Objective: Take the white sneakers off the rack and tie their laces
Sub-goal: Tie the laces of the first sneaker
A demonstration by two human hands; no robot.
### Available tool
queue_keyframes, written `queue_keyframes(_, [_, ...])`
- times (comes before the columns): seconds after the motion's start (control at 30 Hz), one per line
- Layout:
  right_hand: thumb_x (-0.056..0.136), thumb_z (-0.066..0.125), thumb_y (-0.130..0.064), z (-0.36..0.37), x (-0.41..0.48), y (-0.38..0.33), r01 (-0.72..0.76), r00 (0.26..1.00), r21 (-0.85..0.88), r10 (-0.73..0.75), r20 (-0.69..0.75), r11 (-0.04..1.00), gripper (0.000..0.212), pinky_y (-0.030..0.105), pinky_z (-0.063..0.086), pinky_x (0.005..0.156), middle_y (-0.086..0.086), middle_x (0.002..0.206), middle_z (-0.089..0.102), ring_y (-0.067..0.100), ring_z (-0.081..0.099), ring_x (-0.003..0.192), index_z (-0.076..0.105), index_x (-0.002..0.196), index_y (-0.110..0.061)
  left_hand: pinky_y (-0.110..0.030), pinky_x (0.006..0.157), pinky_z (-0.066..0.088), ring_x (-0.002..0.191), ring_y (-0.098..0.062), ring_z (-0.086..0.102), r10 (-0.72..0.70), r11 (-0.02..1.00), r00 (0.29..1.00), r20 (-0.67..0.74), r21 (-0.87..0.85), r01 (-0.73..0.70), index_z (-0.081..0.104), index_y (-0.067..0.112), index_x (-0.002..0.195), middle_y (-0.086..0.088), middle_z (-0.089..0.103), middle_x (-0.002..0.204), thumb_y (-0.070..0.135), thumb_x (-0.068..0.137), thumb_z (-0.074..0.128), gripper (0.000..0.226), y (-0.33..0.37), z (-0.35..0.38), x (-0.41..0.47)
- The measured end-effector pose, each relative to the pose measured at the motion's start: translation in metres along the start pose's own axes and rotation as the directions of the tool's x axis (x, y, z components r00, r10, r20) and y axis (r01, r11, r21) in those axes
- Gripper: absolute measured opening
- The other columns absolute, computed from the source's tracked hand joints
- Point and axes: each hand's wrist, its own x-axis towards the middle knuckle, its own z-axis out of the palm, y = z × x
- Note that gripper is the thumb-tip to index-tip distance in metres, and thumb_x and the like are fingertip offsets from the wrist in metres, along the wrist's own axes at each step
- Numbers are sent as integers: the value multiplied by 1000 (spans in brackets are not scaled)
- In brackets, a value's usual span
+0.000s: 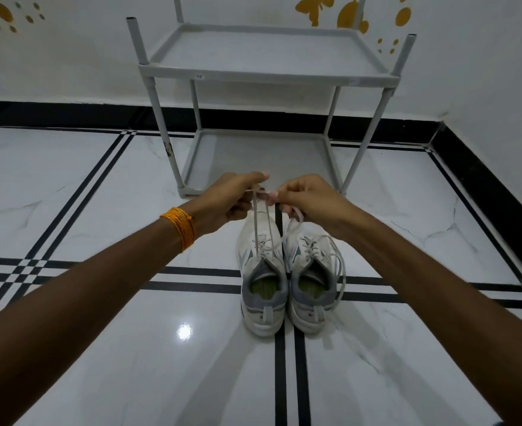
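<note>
Two white sneakers stand side by side on the floor [99,186], heels toward the person and toes pointing to 12 o'clock, their inner sides touching. The left sneaker [261,281] and the right sneaker [312,281] both show grey collars and green insoles. They sit just to the 6 o'clock side of the grey rack [262,78], off its shelves; both tiers of the rack appear bare.

The left hand [233,198] and the right hand [307,199] meet above the toes of the shoes, at 12 o'clock from the pair. The left hand's fingers are closed in a pinch on the laces [261,229] rising taut from the left sneaker. The right hand's fingers are also curled closed, pinching lace at the point where the two hands meet; which strand belongs to which hand there cannot be told. A loose lace loop [341,272] hangs from beneath the right hand, sweeping out to 3 o'clock of the right sneaker and down past its heel.

An orange thread band [179,227] wraps the left wrist. The floor is glossy white marble tile crossed by black stripes; a black skirting [69,113] runs along the base of the white wall [69,56], which carries yellow decals [313,9].
</note>
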Motion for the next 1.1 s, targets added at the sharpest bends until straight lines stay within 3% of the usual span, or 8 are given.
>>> queue_keyframes(0.13, [90,64,-19,-38,5,24,-66,981,-216,24,-190,974,20,23,40,55,-2,63,62,9,52,57,74,91,-2,-24,51,36,55,-15,42,138,921,970,-198,386,-52,62,6,89,-4,48,65,30,94,57,25,-29,-28,0])
queue_keyframes(0.27, [80,72,-17,-70,4,91,-356,921,-550,184,-343,756,13,28,47,63,11,81,72,22,64,74,77,79,-6,-32,74,44,86,-26,58,147,605,942,-302,781,156,64,4,89,-12,68,97,22,90,61,18,-95,-82,-3])
queue_keyframes(0.37, [77,71,-19,-70,-5,127,-468,883,-616,309,-354,633,13,24,42,51,8,73,70,20,62,67,76,78,-7,-32,75,46,84,-27,58,9,425,957,-290,868,259,64,6,90,-16,70,100,23,92,60,18,-140,-104,-14])
queue_keyframes(0.53, [81,66,-35,-41,-7,129,-380,924,-814,211,-318,438,27,36,50,79,8,102,71,29,63,98,72,98,-14,-36,89,48,121,-25,52,-93,63,990,-107,992,113,56,26,128,-6,48,142,34,99,44,32,-153,-72,-18])
queue_keyframes(0.6, [86,59,-31,-20,-4,114,-234,961,-907,-58,-270,351,28,39,46,85,9,111,66,31,55,107,69,110,-18,-36,92,49,123,-27,55,65,114,993,-96,990,88,57,26,130,-3,36,154,40,98,47,37,-139,-47,-12])
queue_keyframes(0.67, [88,57,-19,9,-2,95,-56,959,-848,-208,-192,527,26,38,47,84,7,110,69,28,56,106,70,111,-17,-36,90,51,113,-29,61,194,300,981,-23,953,-37,65,21,121,-6,55,139,35,93,56,33,-127,-19,-5])
queue_keyframes(0.87, [84,67,-16,53,-2,102,59,998,-724,-64,20,687,8,31,52,68,6,86,73,21,68,78,73,89,-16,-35,83,52,90,-31,66,244,497,970,-11,860,-116,67,9,101,-14,72,103,16,90,64,14,-122,25,-1])
queue_keyframes(1.1, [80,63,-8,42,-1,111,45,996,-782,-93,-16,622,8,35,54,66,8,77,72,21,64,69,70,78,-11,-31,75,44,91,-31,63,283,270,954,100,946,-179,60,8,100,-13,70,103,10,87,62,13,-125,15,-8])
